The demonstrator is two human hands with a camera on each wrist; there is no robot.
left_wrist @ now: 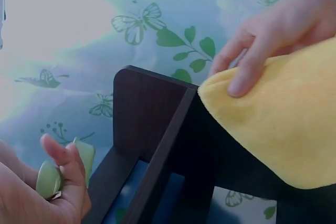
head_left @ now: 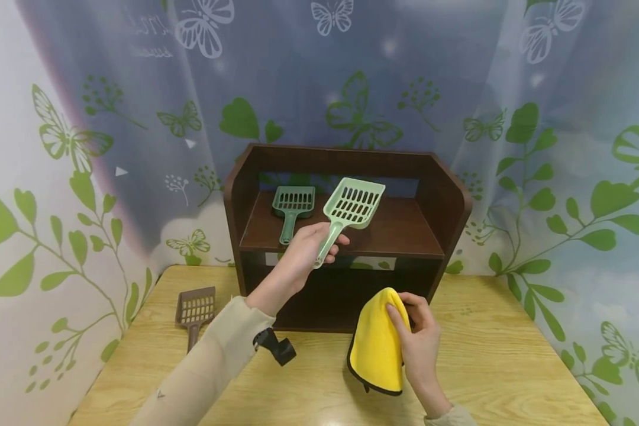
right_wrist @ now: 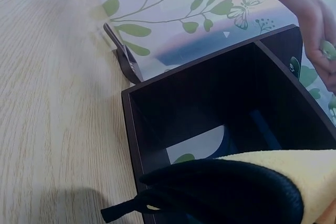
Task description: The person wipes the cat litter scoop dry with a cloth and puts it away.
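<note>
A light green slotted litter scoop (head_left: 354,204) is held by its handle in my left hand (head_left: 305,248), in front of the shelf's upper board. In the left wrist view, the fingers of that hand (left_wrist: 58,182) curl round the handle. My right hand (head_left: 422,337) pinches the top of a yellow cloth (head_left: 379,343) with a dark edge, which hangs over the table before the shelf. The right wrist view shows the cloth's dark edge (right_wrist: 226,187) and a small loop. A dark green litter scoop (head_left: 294,204) lies on the upper board, left of my left hand.
The dark brown two-tier shelf (head_left: 455,201) stands at the back of the wooden table (head_left: 490,355). A brown litter scoop (head_left: 196,307) lies on the table to its left, beside my left sleeve. A black strap (head_left: 277,346) hangs from that sleeve. Behind is a patterned curtain (head_left: 298,71).
</note>
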